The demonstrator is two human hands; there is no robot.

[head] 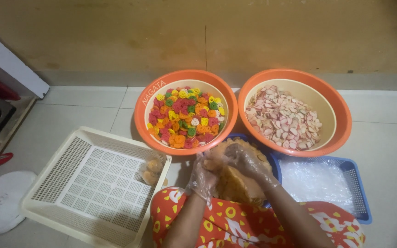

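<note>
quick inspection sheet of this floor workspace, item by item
surface: pale tiled floor, person seated on it.
job's things: clear bag of tan crackers held over a blue plastic basket holding clear plastic.
clutter: orange plastic bowl of multicoloured crackers; orange plastic bowl of pink-and-white chips; cream perforated plastic tray with one small filled bag.
grippers: left hand and right hand, both in clear plastic gloves, fingers closed on the bag.
cables: nothing seen.
surroundings: tan wall; white shelf unit at left.
</note>
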